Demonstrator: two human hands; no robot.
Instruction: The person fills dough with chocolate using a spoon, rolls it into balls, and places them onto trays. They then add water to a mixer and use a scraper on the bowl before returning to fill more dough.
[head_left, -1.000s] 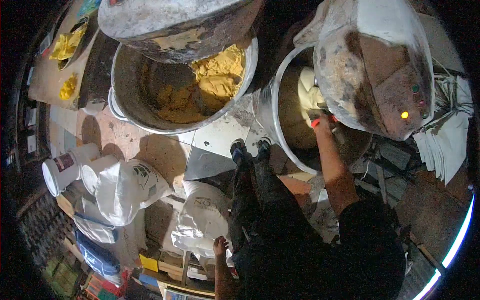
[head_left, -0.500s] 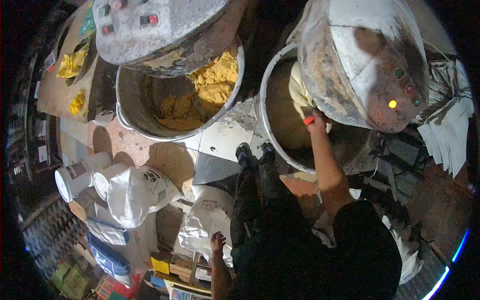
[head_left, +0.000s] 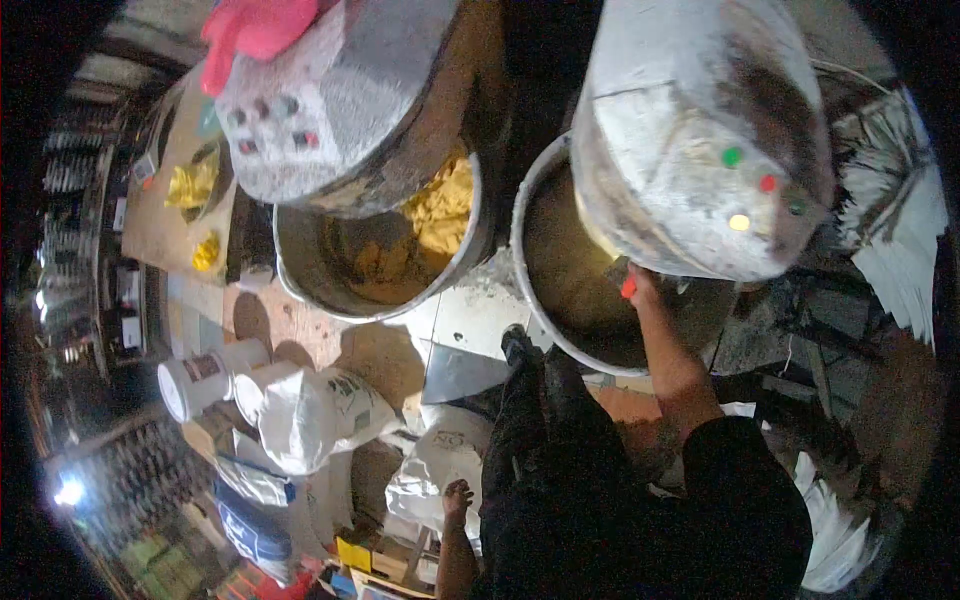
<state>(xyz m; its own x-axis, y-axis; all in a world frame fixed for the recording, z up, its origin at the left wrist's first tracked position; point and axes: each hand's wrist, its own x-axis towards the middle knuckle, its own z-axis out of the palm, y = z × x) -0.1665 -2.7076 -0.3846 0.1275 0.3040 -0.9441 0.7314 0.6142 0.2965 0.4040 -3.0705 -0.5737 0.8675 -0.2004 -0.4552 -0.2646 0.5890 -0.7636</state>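
My right hand (head_left: 647, 287) is closed round a red-handled tool (head_left: 628, 288) inside the right mixing bowl (head_left: 522, 268). The tool's working end is hard to make out. Pale cream dough (head_left: 598, 232) shows as a narrow strip beside it, mostly hidden by the right mixer head (head_left: 700, 150). Low at my side, my left hand (head_left: 457, 500) hangs with loosely bent fingers apart and nothing in them, close to a white sack (head_left: 440, 465).
Crumbly yellow dough (head_left: 442, 210) lies in the left mixing bowl (head_left: 375, 318), under another mixer head (head_left: 330, 110) with a pink cloth-like item (head_left: 255, 35) on top. White buckets (head_left: 195, 388) and a filled white bag (head_left: 297, 425) stand at left. A wooden table (head_left: 165, 225) holds yellow pieces.
The view has shifted, bringing the pink item into sight. My right hand has gone further under the right mixer head, and less of the pale dough shows. My left hand still hangs low.
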